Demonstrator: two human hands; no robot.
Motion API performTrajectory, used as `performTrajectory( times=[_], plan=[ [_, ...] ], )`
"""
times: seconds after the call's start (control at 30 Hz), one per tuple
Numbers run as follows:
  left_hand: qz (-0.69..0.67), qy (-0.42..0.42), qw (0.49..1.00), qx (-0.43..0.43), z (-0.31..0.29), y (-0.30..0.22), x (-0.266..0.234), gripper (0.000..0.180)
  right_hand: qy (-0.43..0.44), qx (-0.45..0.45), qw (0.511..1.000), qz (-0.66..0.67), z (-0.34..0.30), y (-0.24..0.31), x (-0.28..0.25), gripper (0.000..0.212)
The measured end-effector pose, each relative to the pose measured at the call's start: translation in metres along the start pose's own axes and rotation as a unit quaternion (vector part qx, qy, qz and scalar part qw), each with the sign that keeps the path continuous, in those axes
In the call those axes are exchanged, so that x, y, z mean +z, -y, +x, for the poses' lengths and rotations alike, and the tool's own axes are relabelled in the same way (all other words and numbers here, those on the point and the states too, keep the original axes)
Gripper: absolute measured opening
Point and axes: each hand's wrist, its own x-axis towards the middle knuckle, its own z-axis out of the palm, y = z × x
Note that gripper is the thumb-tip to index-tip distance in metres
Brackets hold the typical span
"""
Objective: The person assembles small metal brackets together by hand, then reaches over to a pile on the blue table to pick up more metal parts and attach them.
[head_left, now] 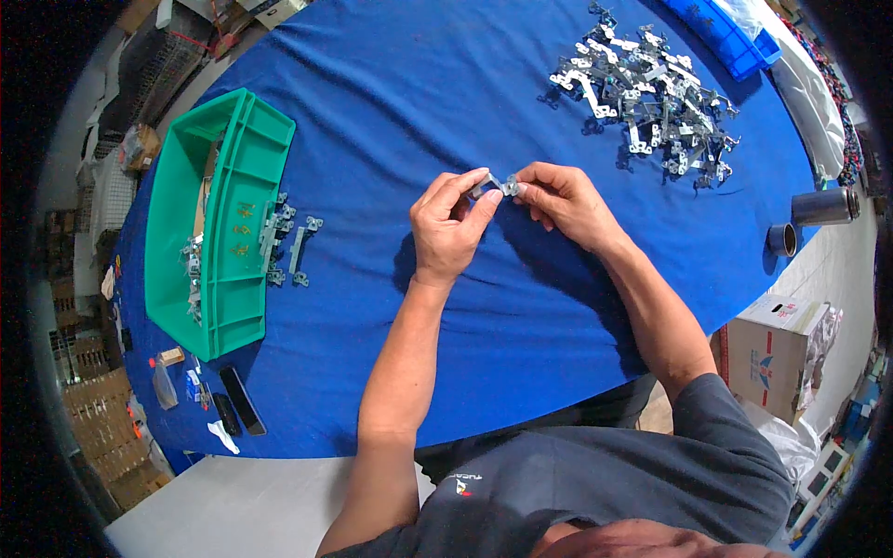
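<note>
Between my two hands, a little above the blue cloth, is a small silvery metal bracket. My left hand pinches one end of it between thumb and fingers. At its other end, the thumb and forefinger of my right hand are closed on it. Fingers cover part of the bracket, so its full shape is hidden. Several similar metal brackets lie in a row at the left, beside a green plastic bin. A big loose heap of such brackets spreads over the far right of the cloth.
Inside the green bin are more metal pieces and small brass-coloured parts. A blue tray stands at the far right edge. A dark cylinder and a cup sit at right. A phone lies near left; a cardboard box stands beyond the right edge.
</note>
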Motion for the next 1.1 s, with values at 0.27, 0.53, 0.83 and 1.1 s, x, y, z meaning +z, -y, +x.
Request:
performTrajectory(
  times=[0.27, 0.53, 0.83, 1.1],
  plan=[
    [0.016, 0.028, 0.999, -0.029, -0.002, -0.004, -0.001, 0.024, -0.006, -0.011, 0.999, -0.034, -0.002, 0.004, 0.001, 0.017],
    [0.03, 0.029, 0.999, 0.012, -0.001, -0.003, 0.002, 0.024, 0.004, 0.002, 0.984, 0.18, 0.001, 0.003, 0.0, 0.023],
    [0.041, 0.085, 0.996, -0.002, -0.003, -0.008, 0.002, 0.025, -0.092, -0.096, 0.982, 0.133, 0.004, -0.004, -0.003, 0.02],
    [0.034, -0.02, 0.999, -0.014, -0.001, -0.006, 0.0, 0.024, 0.008, 0.034, 0.999, 0.027, 0.0, 0.003, -0.002, 0.02]
  ],
)
